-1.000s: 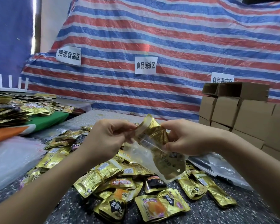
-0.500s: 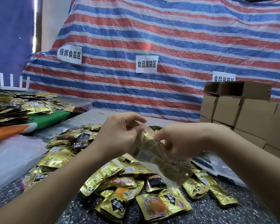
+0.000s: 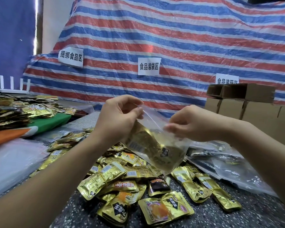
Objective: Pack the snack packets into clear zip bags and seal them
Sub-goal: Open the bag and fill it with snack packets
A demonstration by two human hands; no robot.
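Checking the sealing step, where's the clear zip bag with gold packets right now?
The clear zip bag hangs mid-frame in the head view, pinched at its top between the left hand and right hand, above the pile of gold foil packets.

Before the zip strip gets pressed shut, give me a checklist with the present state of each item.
1. Gold packets fully inside the clear bag, below the mouth: ok.
2. Left hand has a grip on the bag's top edge: ok, it pinches the left end.
3. Right hand has a grip on the top edge: ok, it pinches the right end.
4. Top edge stretched straight between the hands: ok.
5. Zip strip already closed along its length: cannot tell, the plastic is too clear.
6. Bag held clear of the loose packets on the table: ok.
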